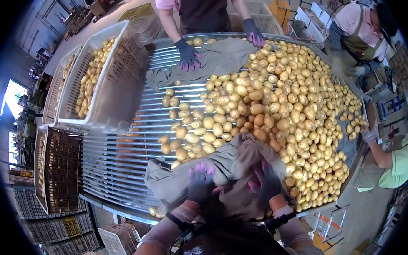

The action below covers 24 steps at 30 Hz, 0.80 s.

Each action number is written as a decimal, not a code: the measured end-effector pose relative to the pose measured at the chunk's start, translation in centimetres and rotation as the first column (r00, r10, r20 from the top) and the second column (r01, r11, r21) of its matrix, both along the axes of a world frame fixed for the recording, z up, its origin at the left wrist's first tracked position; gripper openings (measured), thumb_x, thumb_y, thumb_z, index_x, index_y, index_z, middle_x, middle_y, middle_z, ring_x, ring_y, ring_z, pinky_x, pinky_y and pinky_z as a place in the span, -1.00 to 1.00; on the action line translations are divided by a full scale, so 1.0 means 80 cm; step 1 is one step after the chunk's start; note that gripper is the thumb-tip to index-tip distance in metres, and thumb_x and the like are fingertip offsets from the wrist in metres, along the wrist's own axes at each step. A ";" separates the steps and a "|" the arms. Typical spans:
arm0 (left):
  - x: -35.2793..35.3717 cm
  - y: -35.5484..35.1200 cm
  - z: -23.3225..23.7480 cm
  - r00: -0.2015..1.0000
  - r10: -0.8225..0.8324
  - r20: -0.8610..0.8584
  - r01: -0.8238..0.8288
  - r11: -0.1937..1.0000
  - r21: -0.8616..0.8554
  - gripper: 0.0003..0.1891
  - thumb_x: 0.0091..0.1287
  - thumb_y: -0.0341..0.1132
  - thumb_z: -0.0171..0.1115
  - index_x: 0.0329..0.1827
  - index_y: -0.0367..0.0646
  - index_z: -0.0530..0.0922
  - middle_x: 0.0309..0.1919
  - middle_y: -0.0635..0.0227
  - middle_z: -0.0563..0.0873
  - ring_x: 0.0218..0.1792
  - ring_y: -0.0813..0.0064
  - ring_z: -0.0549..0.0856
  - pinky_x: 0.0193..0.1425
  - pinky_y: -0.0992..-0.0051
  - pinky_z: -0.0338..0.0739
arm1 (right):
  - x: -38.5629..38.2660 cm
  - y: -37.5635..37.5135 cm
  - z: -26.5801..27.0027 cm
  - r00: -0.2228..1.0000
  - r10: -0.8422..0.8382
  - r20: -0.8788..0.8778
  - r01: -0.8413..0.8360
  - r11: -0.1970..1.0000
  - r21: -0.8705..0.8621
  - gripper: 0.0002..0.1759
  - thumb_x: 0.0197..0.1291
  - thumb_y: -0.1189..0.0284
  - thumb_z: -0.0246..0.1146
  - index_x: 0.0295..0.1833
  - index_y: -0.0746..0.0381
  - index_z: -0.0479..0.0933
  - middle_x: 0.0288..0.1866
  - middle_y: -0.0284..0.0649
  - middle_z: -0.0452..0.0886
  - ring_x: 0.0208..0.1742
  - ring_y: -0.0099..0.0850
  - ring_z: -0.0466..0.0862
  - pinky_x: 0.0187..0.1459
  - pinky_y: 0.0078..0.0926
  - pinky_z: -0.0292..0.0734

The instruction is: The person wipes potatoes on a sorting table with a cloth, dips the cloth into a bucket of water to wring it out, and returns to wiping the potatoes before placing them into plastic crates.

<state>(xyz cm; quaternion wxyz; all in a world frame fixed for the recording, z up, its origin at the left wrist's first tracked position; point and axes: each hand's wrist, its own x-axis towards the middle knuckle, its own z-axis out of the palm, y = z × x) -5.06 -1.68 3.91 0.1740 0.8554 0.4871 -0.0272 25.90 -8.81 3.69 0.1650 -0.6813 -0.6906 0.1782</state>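
Observation:
A grey-brown cloth [228, 160] lies bunched over the near edge of a slatted metal sorting table [109, 154]. On its left part rests my left hand [201, 184], in a dark glove with pink fingertips, fingers spread. My right hand [265, 184], gloved alike, lies on the cloth's right part with thumb and fingers apart. A heap of potatoes [299, 118] covers the right side of the table, and some touch the cloth. Looser potatoes [197, 128] sit on the slats just beyond my left hand.
Opposite, a person's gloved hands [187, 55] rest on a second grey cloth [214, 58]. Two more people work at the right end, one with a hand [368, 135] by the potatoes. White crates [115, 85] of potatoes and a brown crate [62, 170] stand at the left.

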 end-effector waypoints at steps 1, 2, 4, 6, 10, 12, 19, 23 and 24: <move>0.005 0.009 -0.009 0.999 0.003 0.038 -0.005 0.999 0.047 0.09 0.21 0.45 0.32 0.69 -0.08 0.30 0.65 -0.32 0.21 0.69 -0.32 0.16 0.67 -0.42 -0.09 | 0.016 0.018 -0.012 0.999 0.019 0.048 -0.020 0.999 0.027 -0.20 0.27 0.00 0.39 0.50 0.23 0.48 0.61 0.22 0.34 0.52 0.22 0.42 0.49 0.10 0.41; 0.011 0.023 -0.021 1.000 0.003 0.030 -0.004 0.999 0.042 0.09 0.21 0.45 0.32 0.69 -0.08 0.30 0.65 -0.32 0.21 0.69 -0.32 0.16 0.67 -0.42 -0.09 | 0.025 0.037 -0.026 0.995 0.035 0.094 -0.041 0.998 0.056 -0.19 0.27 -0.01 0.39 0.52 0.23 0.48 0.57 0.21 0.40 0.45 0.22 0.51 0.46 0.08 0.45; 0.022 0.052 -0.043 0.987 0.014 0.159 -0.054 0.966 0.254 0.08 0.24 0.42 0.32 0.71 -0.04 0.26 0.69 -0.29 0.13 0.69 -0.38 0.09 0.67 -0.44 -0.13 | 0.034 0.102 -0.024 0.998 -0.016 0.057 0.014 0.999 0.032 -0.20 0.29 -0.03 0.35 0.51 0.23 0.48 0.54 0.20 0.44 0.42 0.17 0.54 0.44 0.06 0.46; 0.059 0.118 -0.017 0.986 0.121 0.113 -0.146 0.958 0.248 0.07 0.27 0.38 0.32 0.75 0.00 0.18 0.71 -0.28 0.07 0.70 -0.40 0.01 0.67 -0.43 -0.17 | 0.040 0.156 -0.035 0.997 -0.071 0.036 0.068 0.995 0.078 -0.18 0.31 -0.03 0.32 0.54 0.24 0.44 0.55 0.18 0.43 0.46 0.15 0.50 0.48 0.05 0.41; 0.111 0.187 -0.008 0.962 0.218 0.162 -0.262 0.905 0.337 0.05 0.31 0.34 0.32 0.77 0.03 0.13 0.71 -0.29 0.02 0.70 -0.39 -0.02 0.70 -0.35 -0.19 | 0.030 0.219 -0.063 0.982 -0.157 0.109 0.131 0.968 0.216 -0.17 0.36 0.00 0.25 0.60 0.25 0.35 0.68 0.22 0.23 0.63 0.24 0.26 0.61 0.09 0.20; 0.115 0.183 -0.017 0.940 0.281 0.193 -0.335 0.868 0.366 0.04 0.32 0.33 0.32 0.77 0.03 0.13 0.71 -0.29 0.04 0.69 -0.40 0.01 0.71 -0.33 -0.19 | 0.005 0.215 -0.034 0.967 -0.208 0.147 0.189 0.973 0.134 -0.17 0.40 -0.01 0.21 0.62 0.27 0.33 0.72 0.18 0.19 0.65 0.29 0.19 0.65 0.17 0.07; 0.032 -0.001 -0.010 0.994 -0.098 0.057 0.091 0.988 0.122 -0.14 0.31 0.15 0.37 0.64 0.04 0.33 0.60 0.01 0.33 0.60 -0.28 0.24 0.64 -0.34 0.05 | -0.046 0.063 -0.019 0.983 0.111 0.145 -0.130 0.983 0.128 -0.18 0.31 -0.15 0.26 0.54 0.09 0.44 0.59 -0.02 0.38 0.67 0.03 0.27 0.61 0.23 0.10; 0.062 0.042 -0.072 0.987 -0.150 -0.062 0.160 0.960 0.228 -0.07 0.23 0.18 0.41 0.66 0.06 0.33 0.64 0.07 0.30 0.63 -0.27 0.20 0.62 -0.41 0.00 | -0.061 0.107 -0.008 0.984 0.135 0.115 -0.144 0.987 0.074 -0.25 0.35 -0.12 0.25 0.52 0.07 0.47 0.62 -0.13 0.38 0.70 -0.04 0.22 0.55 0.22 0.23; 0.071 0.062 -0.099 0.976 -0.110 -0.188 0.183 0.883 0.432 -0.04 0.21 0.17 0.44 0.68 0.08 0.30 0.67 0.07 0.26 0.66 -0.26 0.16 0.62 -0.43 -0.03 | -0.054 0.131 -0.013 0.981 0.123 0.151 -0.138 0.986 0.092 -0.28 0.38 -0.10 0.24 0.52 0.05 0.48 0.65 -0.16 0.36 0.71 -0.05 0.21 0.54 0.19 0.26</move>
